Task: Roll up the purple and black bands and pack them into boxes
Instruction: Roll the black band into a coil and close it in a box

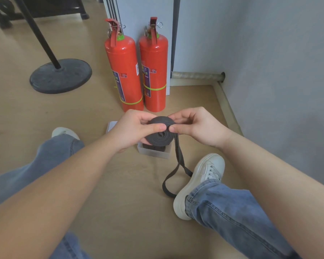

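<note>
A black band (160,136) is partly wound into a flat coil held above the floor. My left hand (134,130) grips the coil from the left, thumb across its top. My right hand (194,126) pinches the coil's right edge between thumb and fingers. The band's loose tail (173,176) hangs down from the coil and loops on the floor beside my right shoe. Under the coil stands a clear plastic box (154,153) with something dark inside. A white box or lid (111,126) shows partly behind my left hand.
Two red fire extinguishers (137,71) stand just beyond my hands. A black round stand base (61,76) lies at the left. A grey wall (279,71) and its skirting run along the right. My legs and white shoes (200,184) flank the box.
</note>
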The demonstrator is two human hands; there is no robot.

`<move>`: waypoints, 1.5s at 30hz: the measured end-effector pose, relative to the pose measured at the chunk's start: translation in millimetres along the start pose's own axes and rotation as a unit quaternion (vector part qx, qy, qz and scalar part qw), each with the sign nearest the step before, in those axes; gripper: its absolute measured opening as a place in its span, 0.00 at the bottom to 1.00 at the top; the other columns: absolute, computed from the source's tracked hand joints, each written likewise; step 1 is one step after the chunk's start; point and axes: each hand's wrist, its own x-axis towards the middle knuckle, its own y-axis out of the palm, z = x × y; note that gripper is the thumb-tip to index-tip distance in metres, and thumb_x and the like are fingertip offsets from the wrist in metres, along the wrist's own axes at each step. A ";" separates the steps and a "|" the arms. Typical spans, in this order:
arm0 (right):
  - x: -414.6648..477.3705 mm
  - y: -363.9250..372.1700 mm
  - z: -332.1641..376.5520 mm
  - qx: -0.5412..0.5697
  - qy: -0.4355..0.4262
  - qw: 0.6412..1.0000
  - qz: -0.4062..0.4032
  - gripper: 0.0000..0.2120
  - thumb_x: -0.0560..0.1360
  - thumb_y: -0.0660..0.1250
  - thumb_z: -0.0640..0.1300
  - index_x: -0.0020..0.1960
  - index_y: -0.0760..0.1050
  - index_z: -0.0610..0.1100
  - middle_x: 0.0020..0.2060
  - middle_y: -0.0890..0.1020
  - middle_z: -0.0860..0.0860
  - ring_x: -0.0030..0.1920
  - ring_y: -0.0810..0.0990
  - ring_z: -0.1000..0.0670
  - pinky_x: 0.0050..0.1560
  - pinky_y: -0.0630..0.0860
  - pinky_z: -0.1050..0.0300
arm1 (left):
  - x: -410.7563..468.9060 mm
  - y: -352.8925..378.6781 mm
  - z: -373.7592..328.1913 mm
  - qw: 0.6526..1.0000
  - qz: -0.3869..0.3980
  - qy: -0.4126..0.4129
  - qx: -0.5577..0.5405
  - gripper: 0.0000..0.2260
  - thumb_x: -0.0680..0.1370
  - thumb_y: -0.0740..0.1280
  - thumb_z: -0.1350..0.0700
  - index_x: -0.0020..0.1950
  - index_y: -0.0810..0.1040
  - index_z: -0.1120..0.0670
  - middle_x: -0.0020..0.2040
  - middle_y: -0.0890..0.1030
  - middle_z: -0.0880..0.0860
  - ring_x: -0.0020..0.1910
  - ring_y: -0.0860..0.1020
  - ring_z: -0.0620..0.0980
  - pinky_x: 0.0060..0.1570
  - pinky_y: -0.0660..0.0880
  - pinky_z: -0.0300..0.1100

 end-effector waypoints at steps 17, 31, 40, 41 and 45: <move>2.9 2.6 -1.5 -0.263 -0.048 0.964 -0.005 0.06 0.76 0.75 0.46 0.51 0.85 0.46 0.40 0.87 0.48 0.43 0.84 0.46 0.49 0.80 0.47 | 0.8 -3.4 -3.7 0.996 0.011 -0.015 0.082 0.13 0.74 0.76 0.56 0.57 0.84 0.45 0.49 0.86 0.45 0.48 0.85 0.42 0.44 0.84 0.47; 1.0 -8.3 -8.3 -0.123 0.035 0.991 -0.032 0.08 0.74 0.77 0.42 0.52 0.85 0.48 0.45 0.88 0.54 0.47 0.87 0.55 0.56 0.80 0.61 | 1.5 4.0 6.5 0.998 -0.052 -0.015 -0.021 0.08 0.79 0.70 0.61 0.57 0.81 0.53 0.53 0.84 0.53 0.51 0.85 0.49 0.47 0.84 0.54; 1.4 2.0 -3.1 -0.259 -0.032 0.965 -0.018 0.08 0.75 0.75 0.42 0.55 0.86 0.47 0.45 0.88 0.55 0.47 0.86 0.56 0.54 0.80 0.57 | 1.9 3.8 6.5 0.994 -0.011 0.010 0.110 0.14 0.74 0.76 0.58 0.57 0.83 0.46 0.51 0.85 0.48 0.45 0.86 0.46 0.41 0.84 0.46; 2.2 3.3 -2.5 -0.270 -0.040 0.962 -0.019 0.08 0.76 0.75 0.42 0.55 0.85 0.47 0.45 0.88 0.54 0.47 0.86 0.55 0.54 0.80 0.56 | 2.5 4.3 6.8 0.992 -0.017 0.015 0.121 0.12 0.74 0.76 0.58 0.56 0.84 0.47 0.49 0.86 0.48 0.44 0.86 0.46 0.41 0.84 0.46; 3.2 6.0 -3.6 -0.176 -0.024 0.982 -0.064 0.10 0.75 0.76 0.42 0.55 0.84 0.50 0.46 0.88 0.57 0.47 0.85 0.60 0.54 0.80 0.61 | 2.5 3.9 6.6 0.994 -0.057 0.033 0.082 0.10 0.76 0.74 0.60 0.54 0.84 0.49 0.49 0.86 0.51 0.46 0.86 0.49 0.43 0.84 0.51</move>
